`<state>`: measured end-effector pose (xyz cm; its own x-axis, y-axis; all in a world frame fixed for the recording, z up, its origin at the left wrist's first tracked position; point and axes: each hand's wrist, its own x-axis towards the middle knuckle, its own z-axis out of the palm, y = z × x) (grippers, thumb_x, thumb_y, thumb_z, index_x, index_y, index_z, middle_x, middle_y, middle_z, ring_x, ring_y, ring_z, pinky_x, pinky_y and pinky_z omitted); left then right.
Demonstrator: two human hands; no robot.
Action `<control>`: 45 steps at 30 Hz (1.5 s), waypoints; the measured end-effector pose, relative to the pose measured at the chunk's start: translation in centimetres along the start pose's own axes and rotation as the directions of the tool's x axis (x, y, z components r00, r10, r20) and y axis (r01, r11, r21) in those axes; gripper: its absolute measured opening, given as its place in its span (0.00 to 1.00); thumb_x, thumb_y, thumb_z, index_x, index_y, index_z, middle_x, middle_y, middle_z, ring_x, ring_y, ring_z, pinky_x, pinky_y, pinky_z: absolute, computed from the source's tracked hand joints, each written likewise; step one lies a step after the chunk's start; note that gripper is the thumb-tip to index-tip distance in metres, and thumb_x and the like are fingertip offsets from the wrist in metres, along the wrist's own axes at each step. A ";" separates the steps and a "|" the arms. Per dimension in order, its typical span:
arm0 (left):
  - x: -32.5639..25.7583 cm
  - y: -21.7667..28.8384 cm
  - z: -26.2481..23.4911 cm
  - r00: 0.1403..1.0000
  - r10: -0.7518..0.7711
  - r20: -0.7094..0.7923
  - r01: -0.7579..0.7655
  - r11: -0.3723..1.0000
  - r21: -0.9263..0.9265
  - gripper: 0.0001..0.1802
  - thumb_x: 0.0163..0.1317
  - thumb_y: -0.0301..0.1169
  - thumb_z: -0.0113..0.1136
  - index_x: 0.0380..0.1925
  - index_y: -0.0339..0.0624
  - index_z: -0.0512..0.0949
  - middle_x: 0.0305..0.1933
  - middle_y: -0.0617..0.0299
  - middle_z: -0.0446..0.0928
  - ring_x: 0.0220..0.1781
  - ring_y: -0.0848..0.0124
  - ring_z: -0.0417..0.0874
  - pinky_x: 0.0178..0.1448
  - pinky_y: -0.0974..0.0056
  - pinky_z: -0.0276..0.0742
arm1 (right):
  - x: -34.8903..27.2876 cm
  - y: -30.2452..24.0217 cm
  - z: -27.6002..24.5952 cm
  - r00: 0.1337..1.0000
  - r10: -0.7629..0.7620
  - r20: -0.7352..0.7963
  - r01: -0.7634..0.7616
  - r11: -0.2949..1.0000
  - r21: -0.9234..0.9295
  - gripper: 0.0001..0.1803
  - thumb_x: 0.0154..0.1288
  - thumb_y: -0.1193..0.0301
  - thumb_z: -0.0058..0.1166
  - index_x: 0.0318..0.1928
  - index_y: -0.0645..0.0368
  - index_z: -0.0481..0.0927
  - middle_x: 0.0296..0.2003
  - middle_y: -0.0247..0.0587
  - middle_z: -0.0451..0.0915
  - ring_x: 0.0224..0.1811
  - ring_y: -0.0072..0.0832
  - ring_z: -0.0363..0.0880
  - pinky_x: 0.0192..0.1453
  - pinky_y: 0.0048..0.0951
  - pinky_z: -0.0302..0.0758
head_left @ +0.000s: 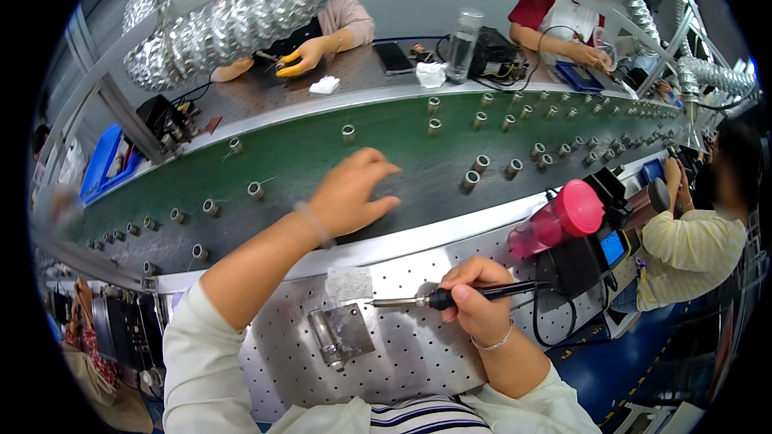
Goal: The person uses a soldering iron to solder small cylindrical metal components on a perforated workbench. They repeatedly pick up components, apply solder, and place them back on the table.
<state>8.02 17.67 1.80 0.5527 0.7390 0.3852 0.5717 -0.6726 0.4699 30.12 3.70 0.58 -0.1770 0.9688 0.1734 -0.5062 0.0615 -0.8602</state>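
Left hand is out over the green conveyor belt, fingers spread, holding nothing, nearest the small metal coil to its left. Right hand grips the soldering iron, lying crosswise, tip leftward above the metal fixture.

my sleeves are cream-white, pushed up past the elbows. a thin clear band circles my left wrist, a slim silver bangle my right wrist. striped shirt beneath.
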 end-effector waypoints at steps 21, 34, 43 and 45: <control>2.1 0.0 -0.7 0.788 -0.078 0.611 0.185 0.976 -0.114 0.35 0.48 0.39 0.71 0.56 0.42 0.70 0.50 0.52 0.70 0.48 0.64 0.76 0.49 0.64 0.77 | -0.9 -2.1 0.5 0.990 -0.105 0.092 0.097 0.991 0.087 0.04 0.58 0.80 0.55 0.33 0.69 0.75 0.24 0.46 0.78 0.20 0.22 0.75 0.25 0.20 0.72; 13.5 -0.6 11.5 0.974 0.005 0.225 -0.015 0.999 0.045 0.22 0.49 0.35 0.68 0.45 0.45 0.76 0.43 0.53 0.73 0.42 0.55 0.78 0.48 0.59 0.74 | -0.8 -2.8 -0.1 0.980 -0.179 0.084 0.175 0.983 0.052 0.04 0.57 0.83 0.53 0.34 0.70 0.76 0.25 0.45 0.79 0.23 0.21 0.77 0.28 0.19 0.73; 2.3 2.0 -2.1 0.928 -0.236 0.287 0.339 0.855 -0.393 0.15 0.50 0.31 0.69 0.40 0.40 0.82 0.36 0.62 0.78 0.36 0.77 0.75 0.42 0.71 0.73 | -1.1 -2.4 -0.2 0.989 -0.134 0.056 0.132 0.991 0.029 0.03 0.59 0.81 0.54 0.34 0.69 0.76 0.25 0.44 0.78 0.22 0.20 0.76 0.27 0.19 0.72; -2.4 2.7 -5.5 0.864 -0.399 0.308 0.501 0.607 -0.618 0.18 0.50 0.25 0.69 0.42 0.33 0.79 0.37 0.62 0.78 0.38 0.77 0.76 0.45 0.73 0.73 | -0.7 -2.0 0.4 0.993 -0.114 0.019 0.115 0.993 -0.026 0.03 0.58 0.80 0.55 0.32 0.68 0.76 0.25 0.44 0.78 0.22 0.21 0.77 0.27 0.19 0.73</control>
<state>4.92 14.28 6.47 0.4361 0.8944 -0.0995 0.2489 -0.0136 0.9684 30.97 2.78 2.39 -0.1343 0.9506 0.2799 -0.5007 0.1786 -0.8470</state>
